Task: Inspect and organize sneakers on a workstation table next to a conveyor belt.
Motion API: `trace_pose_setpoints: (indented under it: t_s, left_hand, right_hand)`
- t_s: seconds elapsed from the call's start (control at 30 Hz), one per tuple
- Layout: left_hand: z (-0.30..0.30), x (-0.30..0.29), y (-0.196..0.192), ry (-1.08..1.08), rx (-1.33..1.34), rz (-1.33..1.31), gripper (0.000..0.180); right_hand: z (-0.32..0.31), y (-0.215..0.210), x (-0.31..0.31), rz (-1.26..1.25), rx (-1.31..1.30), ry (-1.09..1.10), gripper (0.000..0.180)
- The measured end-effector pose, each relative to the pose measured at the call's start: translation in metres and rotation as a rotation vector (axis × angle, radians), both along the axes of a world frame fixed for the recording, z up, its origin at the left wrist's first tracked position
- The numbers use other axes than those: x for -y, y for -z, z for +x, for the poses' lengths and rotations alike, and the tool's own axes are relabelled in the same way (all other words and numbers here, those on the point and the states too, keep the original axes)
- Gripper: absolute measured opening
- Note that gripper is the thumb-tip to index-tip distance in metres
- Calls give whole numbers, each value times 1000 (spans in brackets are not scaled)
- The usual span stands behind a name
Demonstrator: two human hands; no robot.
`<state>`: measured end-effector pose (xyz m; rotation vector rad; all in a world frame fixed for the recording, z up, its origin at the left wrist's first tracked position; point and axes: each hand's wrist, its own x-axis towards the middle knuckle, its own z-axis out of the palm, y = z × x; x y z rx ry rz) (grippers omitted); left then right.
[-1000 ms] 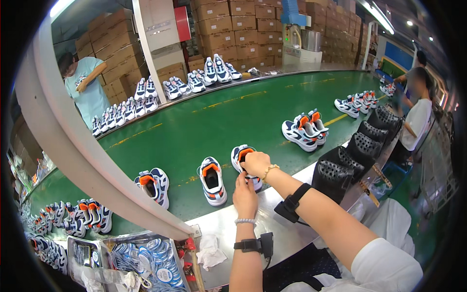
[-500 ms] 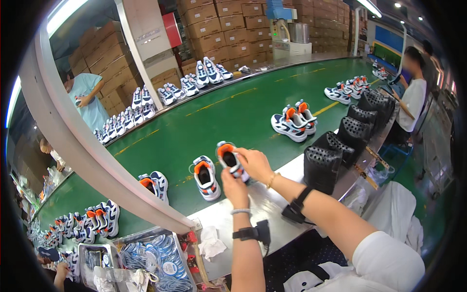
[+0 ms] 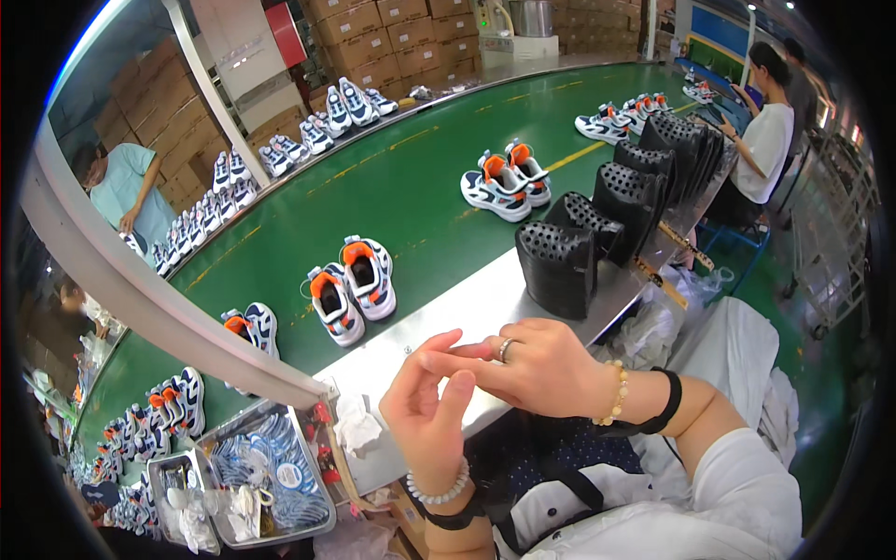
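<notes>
Green conveyor belt (image 3: 439, 252) runs beside metal worktop (image 3: 467, 313), stacked cartons (image 3: 401, 42) behind. Sneaker pair (image 3: 371, 287) on belt, upright, long axes slanting across it, orange-lined ends away from person. Left hand (image 3: 429, 401) and right hand (image 3: 551, 369) empty, fingers loosely extended, touching over worktop. Metal tray (image 3: 315, 467) holds blue-white tags (image 3: 269, 467).

Behind the long green belt (image 3: 373, 187) with yellow broken lines, we see brown cardboard boxes (image 3: 392, 37) in high stacks. Before them stand a pale column (image 3: 233, 47) with a red panel (image 3: 285, 35) and a machine (image 3: 532, 19) with a metal cylinder. A thick white post (image 3: 103, 275) crosses the left side – it looks bent by the lens. A bare part of the metal surface (image 3: 467, 306) shines along the near edge. At right we find green floor (image 3: 805, 350), a blue stool (image 3: 749, 252) and a wire cart (image 3: 831, 233) – small ceiling lights (image 3: 791, 6) glow above.
</notes>
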<state>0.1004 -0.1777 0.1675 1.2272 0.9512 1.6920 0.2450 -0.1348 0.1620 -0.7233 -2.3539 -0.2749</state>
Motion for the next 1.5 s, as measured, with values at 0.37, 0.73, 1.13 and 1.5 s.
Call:
trace_pose_setpoints:
  t_s: [0.37, 0.73, 1.13, 1.5]
  left_hand:
    - [46, 34, -11, -113, -58, 127, 31]
    - [48, 27, 8, -179, 14, 78, 37]
    - [33, 13, 0, 476, 1017, 259, 81]
    - [28, 14, 8, 511, 927, 245, 78]
  right_hand:
    - [35, -2, 23, 88, -15, -46, 37]
    - [48, 2, 16, 64, -18, -208, 37]
    - [41, -3, 12, -1598, -1289, -1135, 99]
    - [46, -4, 7, -1658, -1341, -1241, 98]
